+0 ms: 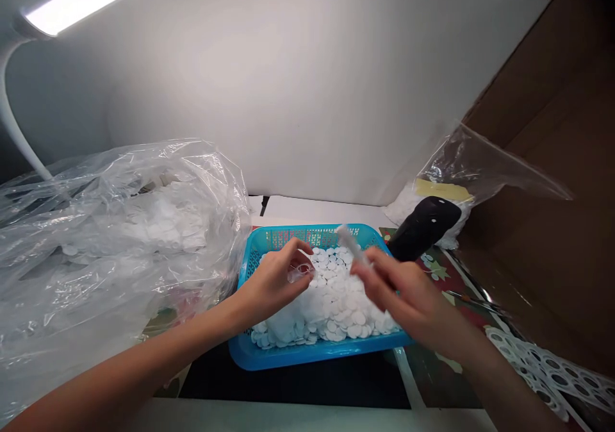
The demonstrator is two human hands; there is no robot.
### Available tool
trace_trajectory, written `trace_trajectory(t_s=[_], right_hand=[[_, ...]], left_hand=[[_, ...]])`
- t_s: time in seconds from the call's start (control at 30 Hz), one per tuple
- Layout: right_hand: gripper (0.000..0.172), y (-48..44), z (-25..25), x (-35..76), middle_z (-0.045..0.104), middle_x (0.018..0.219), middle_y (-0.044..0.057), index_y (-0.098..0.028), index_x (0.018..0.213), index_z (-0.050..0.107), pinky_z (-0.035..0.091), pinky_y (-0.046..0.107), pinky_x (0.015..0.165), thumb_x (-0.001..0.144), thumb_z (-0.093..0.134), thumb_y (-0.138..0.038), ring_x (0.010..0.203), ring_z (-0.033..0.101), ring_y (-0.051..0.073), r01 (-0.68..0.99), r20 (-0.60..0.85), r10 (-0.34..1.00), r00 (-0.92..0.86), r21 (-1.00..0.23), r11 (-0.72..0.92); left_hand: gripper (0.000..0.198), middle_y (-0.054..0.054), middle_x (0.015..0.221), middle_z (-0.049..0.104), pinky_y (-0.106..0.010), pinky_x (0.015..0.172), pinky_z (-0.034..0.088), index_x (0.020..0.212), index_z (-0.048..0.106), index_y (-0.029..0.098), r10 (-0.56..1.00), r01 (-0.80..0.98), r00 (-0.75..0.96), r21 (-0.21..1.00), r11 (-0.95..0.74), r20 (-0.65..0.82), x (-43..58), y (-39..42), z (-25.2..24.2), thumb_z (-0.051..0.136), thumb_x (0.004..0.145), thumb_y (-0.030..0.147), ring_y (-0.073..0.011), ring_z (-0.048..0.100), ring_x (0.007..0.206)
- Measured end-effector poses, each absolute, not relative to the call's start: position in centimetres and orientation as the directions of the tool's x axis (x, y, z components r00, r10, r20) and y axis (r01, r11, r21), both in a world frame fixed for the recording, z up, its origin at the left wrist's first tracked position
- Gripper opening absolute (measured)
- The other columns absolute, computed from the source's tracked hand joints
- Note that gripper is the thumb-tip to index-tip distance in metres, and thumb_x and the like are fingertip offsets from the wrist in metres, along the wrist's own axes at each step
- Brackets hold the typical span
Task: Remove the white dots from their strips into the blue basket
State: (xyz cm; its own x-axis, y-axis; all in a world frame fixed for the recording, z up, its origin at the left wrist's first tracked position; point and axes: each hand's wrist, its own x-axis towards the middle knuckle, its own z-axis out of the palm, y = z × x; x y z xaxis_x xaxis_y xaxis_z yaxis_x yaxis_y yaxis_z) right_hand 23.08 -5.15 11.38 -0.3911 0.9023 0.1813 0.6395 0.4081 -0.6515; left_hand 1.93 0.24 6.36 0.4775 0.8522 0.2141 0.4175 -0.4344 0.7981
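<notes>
A blue plastic basket [307, 355] with perforated walls stands under both hands, heaped with small white round discs [336, 307]. My left hand [273, 282] is over the basket's left side, its fingers curled around a small clear plastic piece [300, 273]. My right hand [403, 288] is above the right side of the heap, pinching a narrow white stack or strip [353, 246], possibly of discs. Its exact form is blurred. Neither hand appears to touch the heap.
A large clear plastic bag [120, 227] of white discs lies to the left. Behind the basket on the right are a black object [423, 227] and a clear bag [461, 175]. A punched white sheet [542, 368] lies at lower right, below a cardboard wall [538, 118].
</notes>
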Motion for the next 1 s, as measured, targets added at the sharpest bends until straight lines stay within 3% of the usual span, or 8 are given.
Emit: trace_trajectory(t_s=[0.1, 0.23, 0.4, 0.5, 0.6, 0.67, 0.77, 1.0], right_hand=[[0.015, -7.3, 10.8, 21.3, 0.06, 0.063, -0.005, -0.023, 0.08, 0.052, 0.037, 0.02, 0.049, 0.091, 0.047, -0.031, 0.053, 0.054, 0.009, 0.564, 0.062, 0.653, -0.755, -0.446, 0.695], [0.015, -9.4, 7.1, 18.3, 0.061, 0.06, -0.003, -0.02, 0.074, 0.052, 0.022, 0.027, 0.036, 0.086, 0.055, -0.029, 0.046, 0.054, 0.012, 0.439, 0.009, 0.441, -0.898, -0.079, 0.895], [0.007, -9.7, 3.3, 16.8, 0.062, 0.064, 0.0, -0.017, 0.076, 0.053, 0.013, 0.028, 0.034, 0.081, 0.058, -0.017, 0.048, 0.055, 0.014, 0.499, 0.05, 0.499, -0.865, -0.019, 0.866], [0.006, -9.8, 4.2, 17.2, 0.062, 0.063, -0.001, -0.017, 0.077, 0.054, 0.015, 0.027, 0.032, 0.081, 0.058, -0.02, 0.045, 0.054, 0.013, 0.532, 0.064, 0.539, -0.84, -0.094, 0.841], [0.009, -9.4, 6.6, 18.3, 0.061, 0.065, -0.004, -0.019, 0.077, 0.053, 0.031, 0.021, 0.04, 0.084, 0.054, -0.023, 0.05, 0.054, 0.009, 0.515, 0.14, 0.605, -0.784, -0.397, 0.76], [0.005, -8.5, 7.9, 19.3, 0.061, 0.074, -0.002, -0.02, 0.086, 0.054, 0.038, 0.02, 0.051, 0.087, 0.05, -0.023, 0.058, 0.055, 0.009, 0.555, 0.251, 0.734, -0.631, -0.514, 0.654], [0.014, -6.5, 8.9, 20.6, 0.059, 0.093, 0.003, -0.02, 0.1, 0.053, 0.041, 0.024, 0.062, 0.087, 0.052, -0.024, 0.076, 0.054, 0.015, 0.7, 0.411, 0.872, -0.267, -0.539, 0.469], [0.009, -4.8, 8.4, 20.9, 0.06, 0.082, -0.001, -0.022, 0.083, 0.059, 0.04, 0.024, 0.058, 0.086, 0.051, -0.019, 0.067, 0.051, 0.012, 0.595, 0.252, 0.916, -0.313, -0.699, 0.396]], left_hand=[[0.023, -0.002, 0.083, 0.067, -0.03, 0.074, 0.049, 0.1, 0.047, 0.019, 0.86, 0.342, 0.491, 0.877, -0.337, 0.139, 1.8, 0.5, 6.2, 0.056, 0.079, 0.019, -0.0159, 0.063, 0.081], [0.026, -0.004, 0.083, 0.066, -0.03, 0.072, 0.049, 0.1, 0.048, 0.018, 0.87, 0.284, 0.492, 0.941, -0.183, 0.021, 1.7, 0.8, 6.3, 0.06, 0.078, 0.025, -0.0172, 0.063, 0.082], [0.029, -0.003, 0.081, 0.064, -0.029, 0.071, 0.047, 0.098, 0.051, 0.017, 0.871, 0.223, 0.484, 0.974, -0.037, -0.078, 1.7, 1.2, 6.4, 0.064, 0.076, 0.031, -0.0169, 0.062, 0.081], [0.028, -0.002, 0.08, 0.063, -0.027, 0.068, 0.044, 0.098, 0.053, 0.016, 0.86, 0.184, 0.502, 0.983, 0.002, -0.095, 1.7, 1.3, 6.2, 0.064, 0.077, 0.031, -0.0151, 0.061, 0.079], [0.026, -0.001, 0.078, 0.061, -0.025, 0.068, 0.042, 0.098, 0.053, 0.016, 0.841, 0.076, 0.537, 0.996, 0.035, -0.071, 1.8, 1.4, 6.1, 0.065, 0.078, 0.029, -0.0129, 0.059, 0.078], [0.025, -0.001, 0.077, 0.061, -0.025, 0.068, 0.042, 0.098, 0.053, 0.016, 0.822, -0.006, 0.568, 0.999, 0.054, -0.041, 1.8, 1.3, 6.1, 0.065, 0.078, 0.027, -0.0119, 0.059, 0.077], [0.023, -0.001, 0.078, 0.06, -0.025, 0.067, 0.042, 0.099, 0.054, 0.016, 0.802, -0.067, 0.598, 0.996, 0.058, -0.007, 1.9, 1.2, 6.2, 0.063, 0.08, 0.025, -0.0115, 0.058, 0.075], [0.021, -0.001, 0.084, 0.058, -0.025, 0.074, 0.044, 0.102, 0.051, 0.017, 0.763, -0.091, 0.636, 0.993, -0.075, 0.116, 2.0, 0.9, 6.1, 0.059, 0.084, 0.024, -0.0107, 0.056, 0.083]])
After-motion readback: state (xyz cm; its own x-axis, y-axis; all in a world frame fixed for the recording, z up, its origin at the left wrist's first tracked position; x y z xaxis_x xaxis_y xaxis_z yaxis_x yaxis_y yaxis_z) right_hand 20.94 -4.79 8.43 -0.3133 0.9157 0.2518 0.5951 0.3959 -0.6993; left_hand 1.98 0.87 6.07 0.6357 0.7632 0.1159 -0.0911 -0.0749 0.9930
